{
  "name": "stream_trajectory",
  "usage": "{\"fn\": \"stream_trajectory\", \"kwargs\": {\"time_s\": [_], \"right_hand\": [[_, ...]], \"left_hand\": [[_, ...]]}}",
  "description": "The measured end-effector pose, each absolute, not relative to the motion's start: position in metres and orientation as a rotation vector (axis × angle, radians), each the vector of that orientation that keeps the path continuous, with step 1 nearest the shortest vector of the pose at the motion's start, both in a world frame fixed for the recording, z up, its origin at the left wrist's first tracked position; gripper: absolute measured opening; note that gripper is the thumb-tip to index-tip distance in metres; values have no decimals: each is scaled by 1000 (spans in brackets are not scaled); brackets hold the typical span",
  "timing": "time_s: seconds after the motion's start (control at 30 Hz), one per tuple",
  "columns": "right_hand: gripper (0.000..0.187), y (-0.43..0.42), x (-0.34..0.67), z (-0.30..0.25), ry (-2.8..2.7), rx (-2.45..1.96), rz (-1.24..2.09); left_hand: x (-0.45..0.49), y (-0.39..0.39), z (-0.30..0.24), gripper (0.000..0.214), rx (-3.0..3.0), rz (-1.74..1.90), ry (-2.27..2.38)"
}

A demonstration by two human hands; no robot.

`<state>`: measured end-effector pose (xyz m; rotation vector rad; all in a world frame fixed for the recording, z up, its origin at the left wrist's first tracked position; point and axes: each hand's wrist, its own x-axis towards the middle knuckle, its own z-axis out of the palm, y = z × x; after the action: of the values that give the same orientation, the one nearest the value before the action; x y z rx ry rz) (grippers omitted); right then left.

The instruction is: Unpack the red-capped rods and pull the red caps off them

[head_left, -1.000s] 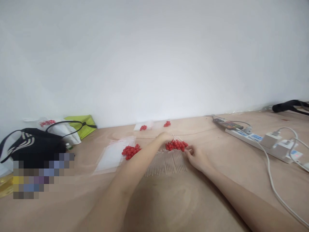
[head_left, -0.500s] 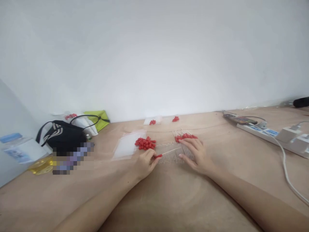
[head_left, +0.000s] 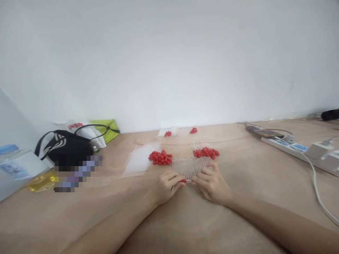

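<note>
plain white wall, bare wooden tabletop (head_left: pixel 238 183), both hands meeting over a row of clear tubes.
left hand (head_left: pixel 166 185) pinches a small red cap (head_left: pixel 183 181) between thumb and fingertips, right hand (head_left: pixel 210 183) grips one clear tube (head_left: pixel 189 180) at the near edge of the tube row (head_left: pixel 190 165), cap and tube end touching so the two line up. loose red caps (head_left: pixel 160 157) lie just left of the row and capped tubes (head_left: pixel 205 152) just behind it, both within easy reach. small plastic bags (head_left: pixel 139 162) sit further left, a black bag (head_left: pixel 65 150) and a power strip (head_left: pixel 291 146) well apart.
</note>
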<state>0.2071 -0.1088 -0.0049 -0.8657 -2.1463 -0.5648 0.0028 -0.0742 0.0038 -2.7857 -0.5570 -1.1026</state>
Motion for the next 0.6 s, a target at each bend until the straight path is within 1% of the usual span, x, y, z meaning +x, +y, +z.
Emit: {"fn": "stream_trajectory", "kwargs": {"time_s": [0.3, 0.43, 0.5, 0.6], "right_hand": [[14, -114, 208, -5, -2149, -790, -479], [16, -116, 213, -3, -2149, -783, -460], [19, -115, 222, -2, -2109, -833, -435], [21, -109, 235, -3, -1970, -1037, -380]], "left_hand": [[0, -81, 8, 17, -2802, -1007, -458], [-4, -80, 7, 14, -2799, -1008, -422], [-12, -78, 8, 13, -2766, -1081, -481], [-30, -70, 15, 12, -2643, -1281, -741]]}}
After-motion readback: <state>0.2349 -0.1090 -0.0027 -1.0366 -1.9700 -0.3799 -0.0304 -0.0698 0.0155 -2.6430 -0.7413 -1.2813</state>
